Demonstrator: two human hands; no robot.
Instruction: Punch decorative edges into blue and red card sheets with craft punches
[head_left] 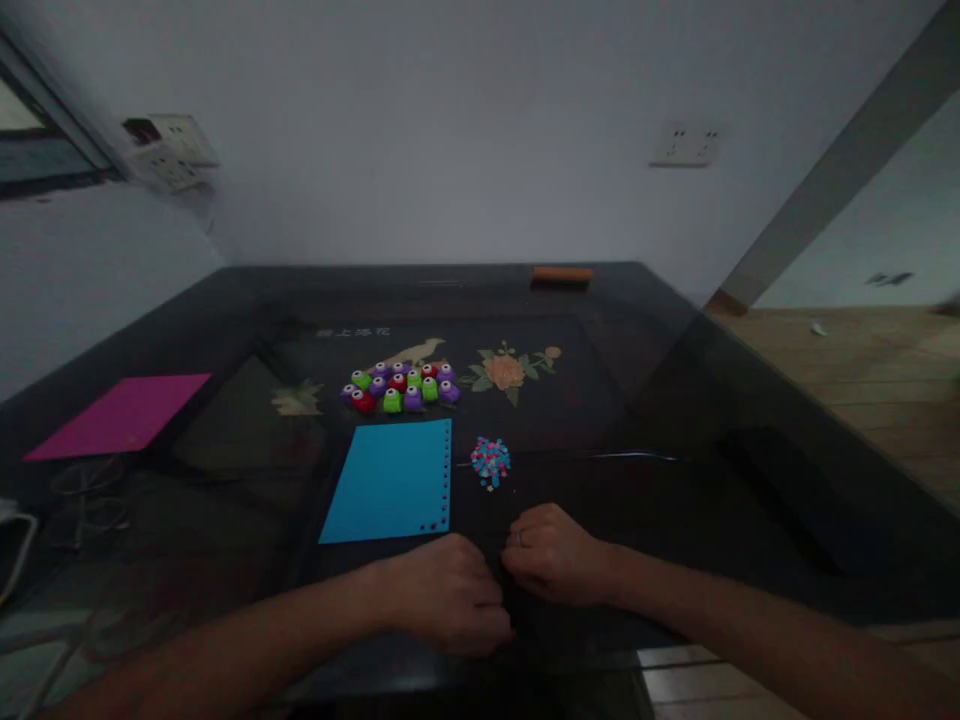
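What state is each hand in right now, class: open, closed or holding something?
Left hand: closed, near the blue sheet; nothing held is visible.
Right hand: closed, near the confetti pile; nothing held is visible.

The curled fingertips of the left hand [457,595] and right hand [551,555] are hidden; whether anything is held cannot be told. Ahead of both, most confetti pieces [491,458] are too small to be made out. Well right, a black object [802,490] is obscured by darkness; far left, a cable [31,540] is cut off
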